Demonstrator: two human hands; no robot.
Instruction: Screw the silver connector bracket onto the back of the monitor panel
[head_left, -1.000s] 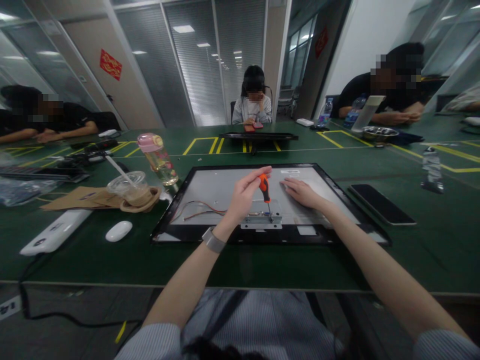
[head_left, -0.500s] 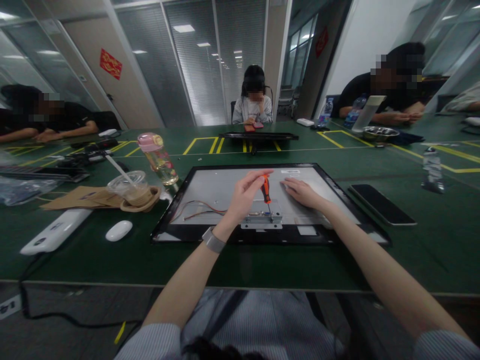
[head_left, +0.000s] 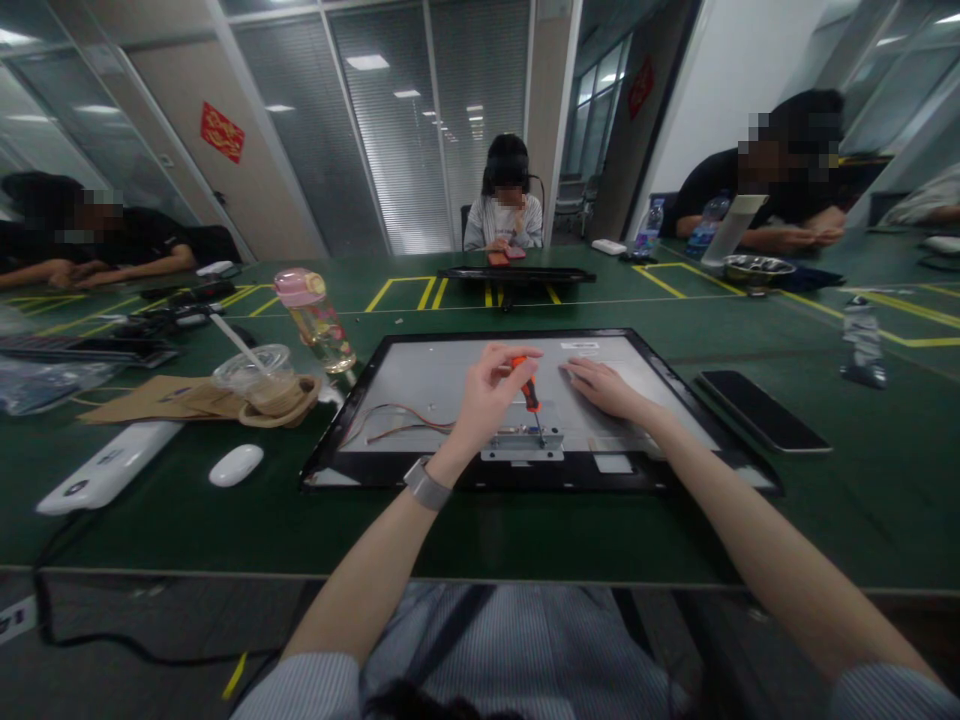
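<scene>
My left hand (head_left: 491, 390) grips the handle of an orange and black screwdriver (head_left: 529, 390) between thumb and fingers. The screwdriver stands nearly upright, its tip down at a metal bracket (head_left: 523, 446) along the near side of a flat display panel (head_left: 420, 370). My right hand (head_left: 602, 385) lies flat on the panel's grey back, fingers stretched out, to the right of the screwdriver. Thin wires (head_left: 397, 409) run across the panel to the left of the bracket. The panel has a black frame and lies flat on the green table (head_left: 525, 535).
Left of the panel stand a pink-lidded bottle (head_left: 315, 320) and a plastic cup with a straw (head_left: 266, 378), near a white earbud case (head_left: 236, 465) and a white power strip (head_left: 112, 465). A phone (head_left: 763, 410) lies to the right. Several people sit around the table.
The fingers of my left hand have shifted around the screwdriver handle, now more curled. The screwdriver tip stays at the bracket, and my right hand has not moved.
</scene>
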